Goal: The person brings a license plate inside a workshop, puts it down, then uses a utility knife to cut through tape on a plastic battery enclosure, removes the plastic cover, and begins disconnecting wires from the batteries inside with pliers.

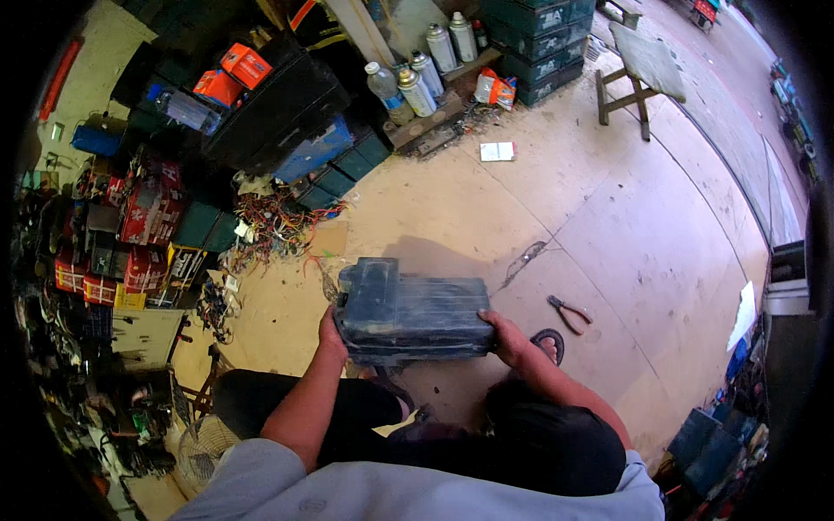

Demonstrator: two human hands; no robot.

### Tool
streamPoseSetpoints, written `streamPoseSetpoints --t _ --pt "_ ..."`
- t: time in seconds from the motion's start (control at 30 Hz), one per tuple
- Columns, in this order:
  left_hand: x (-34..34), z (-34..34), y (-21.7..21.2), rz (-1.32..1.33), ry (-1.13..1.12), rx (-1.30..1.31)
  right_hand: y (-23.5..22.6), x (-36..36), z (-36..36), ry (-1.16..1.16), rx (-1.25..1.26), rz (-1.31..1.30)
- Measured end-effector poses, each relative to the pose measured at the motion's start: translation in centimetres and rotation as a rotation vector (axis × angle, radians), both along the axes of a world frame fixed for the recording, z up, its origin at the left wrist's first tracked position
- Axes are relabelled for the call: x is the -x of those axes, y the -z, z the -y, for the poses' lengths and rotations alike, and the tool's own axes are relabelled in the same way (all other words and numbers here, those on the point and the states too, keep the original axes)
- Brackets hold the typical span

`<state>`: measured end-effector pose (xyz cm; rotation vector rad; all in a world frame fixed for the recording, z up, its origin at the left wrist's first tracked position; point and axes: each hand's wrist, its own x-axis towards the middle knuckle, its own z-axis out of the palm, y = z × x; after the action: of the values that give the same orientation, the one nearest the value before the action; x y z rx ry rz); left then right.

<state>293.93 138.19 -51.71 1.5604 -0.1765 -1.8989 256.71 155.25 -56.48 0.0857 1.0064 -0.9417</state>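
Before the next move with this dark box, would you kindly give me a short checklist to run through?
1. Left hand on the box: ok, at its left end.
2. Right hand on the box: ok, at its right end.
3. Pliers well clear of the right sandal: not ok, they lie on the floor close by.
4. Loose wires clear of the box: ok, heaped apart from it, farther left.
5. Box underside sound: cannot tell, hidden.

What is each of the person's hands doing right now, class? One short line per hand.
Left hand: holding the left end of the dark case.
Right hand: holding the same case by its right end.
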Motion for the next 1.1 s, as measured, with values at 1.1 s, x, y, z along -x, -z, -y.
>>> streamPoseSetpoints --t 1.1 --pt "1.6 1.0 4.7 1.453 1.221 0.341 0.3 0.6 -0.3 -0.127 -0.014 -0.758"
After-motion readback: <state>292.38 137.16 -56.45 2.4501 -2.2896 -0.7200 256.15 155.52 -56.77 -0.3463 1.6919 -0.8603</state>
